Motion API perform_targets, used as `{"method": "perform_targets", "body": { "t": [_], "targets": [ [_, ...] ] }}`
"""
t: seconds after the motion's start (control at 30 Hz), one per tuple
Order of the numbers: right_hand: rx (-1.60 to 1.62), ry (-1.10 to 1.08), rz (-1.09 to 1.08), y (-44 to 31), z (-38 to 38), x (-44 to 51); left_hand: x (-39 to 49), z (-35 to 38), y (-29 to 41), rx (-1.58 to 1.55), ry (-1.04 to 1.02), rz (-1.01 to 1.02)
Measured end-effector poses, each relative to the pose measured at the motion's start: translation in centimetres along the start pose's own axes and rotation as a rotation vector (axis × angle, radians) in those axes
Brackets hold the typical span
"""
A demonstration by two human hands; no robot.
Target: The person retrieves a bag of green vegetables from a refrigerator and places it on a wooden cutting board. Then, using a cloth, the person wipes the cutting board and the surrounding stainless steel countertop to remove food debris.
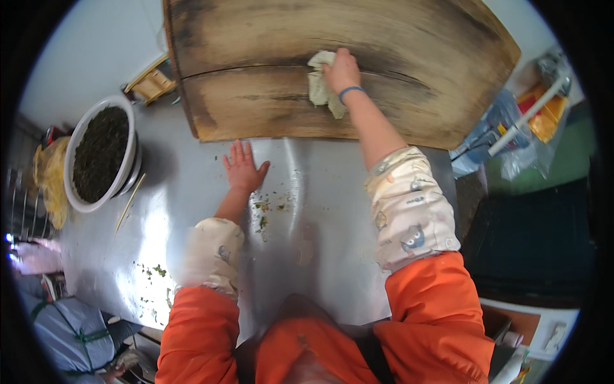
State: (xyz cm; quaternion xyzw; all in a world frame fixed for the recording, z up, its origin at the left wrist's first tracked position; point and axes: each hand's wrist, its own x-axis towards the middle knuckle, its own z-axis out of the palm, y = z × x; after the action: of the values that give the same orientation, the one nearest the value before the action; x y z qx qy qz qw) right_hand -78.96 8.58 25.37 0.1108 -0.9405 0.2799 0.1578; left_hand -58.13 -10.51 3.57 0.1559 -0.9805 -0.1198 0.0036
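My right hand (pixel 343 72) grips a pale, crumpled cloth (pixel 320 89) and presses it against a large wooden board (pixel 249 103). The board leans at the back of a metal table (pixel 331 192); dark stains and a long crack run across its face. Flat on the tabletop, just in front of the board's lower edge, lies my left hand (pixel 243 168) with fingers spread and nothing held. Chopped green leaf scraps (pixel 263 222) lie near that wrist, and more scraps (pixel 156 271) are scattered at the front left.
At the left stands a white bowl (pixel 133 129) full of dark chopped greens, beside a yellow plastic bag (pixel 50 177). A thin stick (pixel 129 204) lies near it. A small wooden item (pixel 151 84) rests by the wall. Plastic bags (pixel 523 149) and a white pole (pixel 515 127) are at the right.
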Motion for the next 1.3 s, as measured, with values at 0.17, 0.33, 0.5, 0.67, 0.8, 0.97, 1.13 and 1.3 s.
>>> {"method": "perform_targets", "body": {
  "t": [0.17, 0.33, 0.5, 0.67, 0.8, 0.97, 1.13, 1.3],
  "targets": [
    [-0.055, 0.000, -0.019, 0.1, 0.0, -0.8, 0.0, 0.0, -0.1, -0.203, 0.058, -0.027],
    [-0.038, 0.034, 0.006, -0.3, 0.5, -1.0, 0.3, -0.4, 0.1, -0.246, 0.038, -0.093],
    [0.012, 0.032, -0.109, 0.9, 0.5, 0.0, -3.4, 0.3, -0.7, -0.271, 0.019, 0.082],
    [0.533, -0.101, 0.028, 4.3, -1.2, -0.4, -8.6, -1.8, -1.7, -0.393, -0.205, 0.163],
    [1.112, -0.124, 0.309, 13.2, -4.1, -9.0, -14.4, -5.7, -3.1, -0.137, -0.198, 0.102],
    [1.155, 0.238, 0.746, 30.5, -12.9, -23.3, -22.2, -4.9, -7.6, -0.095, -0.141, 0.122],
    [0.355, 0.437, 0.830, 46.8, -14.5, -34.7, -24.0, -5.9, -3.8, 0.012, -0.330, 0.168],
    [-0.006, 0.298, 0.120, 28.1, 1.2, -28.8, -24.2, -6.6, -4.0, 0.032, -0.362, 0.082]
  ]
}}
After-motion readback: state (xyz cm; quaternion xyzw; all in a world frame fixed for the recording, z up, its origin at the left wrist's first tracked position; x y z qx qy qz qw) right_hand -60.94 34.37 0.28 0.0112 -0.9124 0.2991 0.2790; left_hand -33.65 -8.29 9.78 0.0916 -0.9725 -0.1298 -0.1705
